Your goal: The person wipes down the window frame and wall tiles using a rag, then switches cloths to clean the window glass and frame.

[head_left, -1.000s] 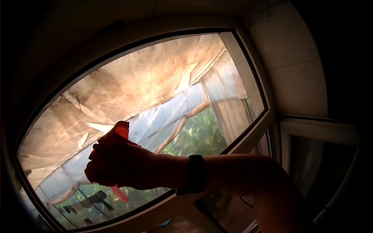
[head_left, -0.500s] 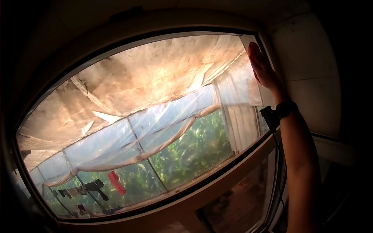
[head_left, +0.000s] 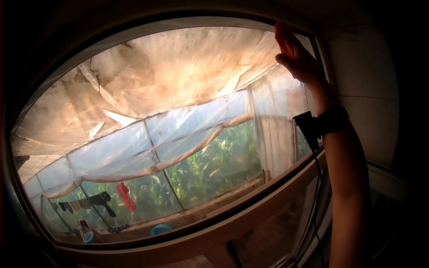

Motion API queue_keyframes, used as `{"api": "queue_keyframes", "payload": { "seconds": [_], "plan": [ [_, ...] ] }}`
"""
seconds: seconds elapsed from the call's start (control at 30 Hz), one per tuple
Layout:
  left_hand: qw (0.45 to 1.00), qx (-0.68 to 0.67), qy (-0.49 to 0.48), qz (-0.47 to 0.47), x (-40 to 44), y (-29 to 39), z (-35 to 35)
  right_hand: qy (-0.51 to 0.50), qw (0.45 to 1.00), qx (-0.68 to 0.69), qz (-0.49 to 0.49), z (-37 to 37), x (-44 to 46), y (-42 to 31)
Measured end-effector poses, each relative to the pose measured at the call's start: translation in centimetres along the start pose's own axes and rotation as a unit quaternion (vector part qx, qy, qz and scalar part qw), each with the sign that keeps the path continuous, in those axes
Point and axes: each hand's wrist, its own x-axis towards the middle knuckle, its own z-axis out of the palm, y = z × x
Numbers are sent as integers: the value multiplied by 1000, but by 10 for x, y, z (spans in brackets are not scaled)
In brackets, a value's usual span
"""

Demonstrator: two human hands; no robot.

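Observation:
My right hand is raised at the upper right of the large window pane, by the corner of its frame. Its fingers are closed over a red cloth, which lies at the glass; the thumb points left. The hand is in shadow, so the finger outlines are partly hidden. Around the wrist is a black strap with a small dark device and a hanging cable. My left hand is not in view.
The dark window frame curves round the pane. Beyond the glass are plastic sheeting, green plants, hanging dark clothes, a pink-red garment and blue basins. A tiled wall stands at right.
My right hand has swung from the lower left of the pane, with the red cloth, to its upper right, then slightly higher. The view has shifted too.

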Motion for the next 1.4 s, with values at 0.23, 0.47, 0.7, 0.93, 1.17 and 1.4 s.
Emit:
{"api": "queue_keyframes", "payload": {
  "seconds": [0.23, 0.47, 0.7, 0.93, 1.17, 1.4],
  "plan": [
    [1000, 16, -9, 13, 6, -10, -4, 37, 957, -195, -211, 62, -5, -41],
    [998, -54, 12, -35, 14, -20, -2, -45, 904, -176, -387, 184, -109, -199],
    [998, -36, 14, -44, 11, -19, -9, -19, 978, -162, -128, 26, -60, -42],
    [997, 63, 31, -16, 6, -16, -1, 46, 957, -100, 267, -118, 11, 91],
    [961, 261, 82, 42, 8, -114, 9, 2, 957, -211, 197, -19, 49, 62],
    [964, 240, 83, 74, -17, -19, 24, -106, 952, -227, -174, 227, 55, -212]
  ]
}}
